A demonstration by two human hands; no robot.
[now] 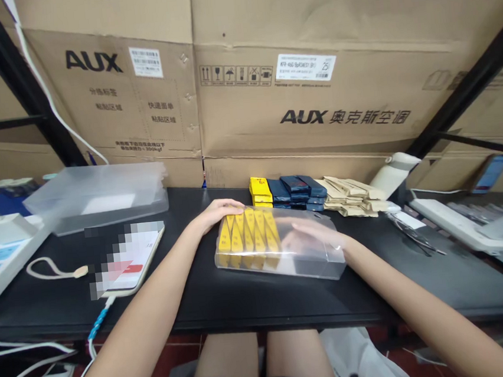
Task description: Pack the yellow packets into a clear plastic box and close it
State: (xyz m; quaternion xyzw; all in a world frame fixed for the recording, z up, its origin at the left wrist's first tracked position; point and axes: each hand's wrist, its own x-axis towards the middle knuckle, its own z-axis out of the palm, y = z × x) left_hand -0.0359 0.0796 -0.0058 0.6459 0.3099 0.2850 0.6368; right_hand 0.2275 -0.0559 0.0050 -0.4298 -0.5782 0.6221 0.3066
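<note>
A clear plastic box [303, 266] lies on the black tabletop in front of me, with a row of several folded yellow packets [249, 236] standing in its left part. My left hand [220, 210] is closed over the box's back left edge. Through the open right end my right hand [311, 234] reaches inside. Its fingers, blurred by the plastic, stretch out towards the last packet; whether they touch it I cannot tell. Behind the box are a yellow stack [260, 191], dark blue packets [296, 190] and beige packets [352, 195].
At left lie a phone [144, 255] with a cable, a strap [55, 269], a power strip [12, 268] and another clear box [101, 194]. A white bottle [396, 171], glasses [416, 238] and a white strip [459, 225] are at right. Cardboard boxes [244, 112] wall the back.
</note>
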